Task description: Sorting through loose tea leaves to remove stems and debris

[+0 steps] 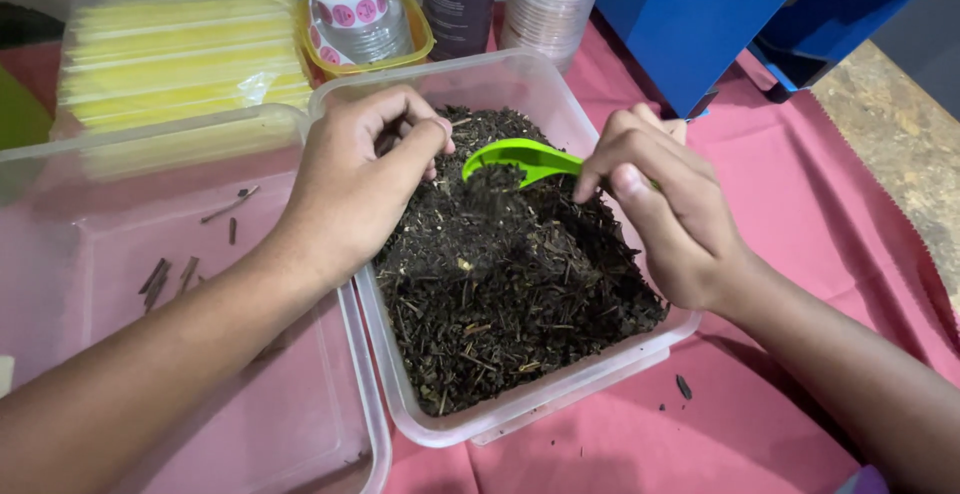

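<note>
My right hand (675, 219) pinches the scoop (525, 159), half-loaded; my left hand (365, 179) pinches leaves (510, 274); the tub (500, 79) stays nearly full.

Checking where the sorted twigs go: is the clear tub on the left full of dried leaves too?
No, the left tub holds only a few loose twigs.

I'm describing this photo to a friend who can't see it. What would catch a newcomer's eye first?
Most striking is the bright green scoop, held by the right hand over dark dried leaves filling a clear plastic tub at centre. The left hand pinches something above the leaves. Beneath lies a pink cloth, with yellow packets at upper left.
</note>
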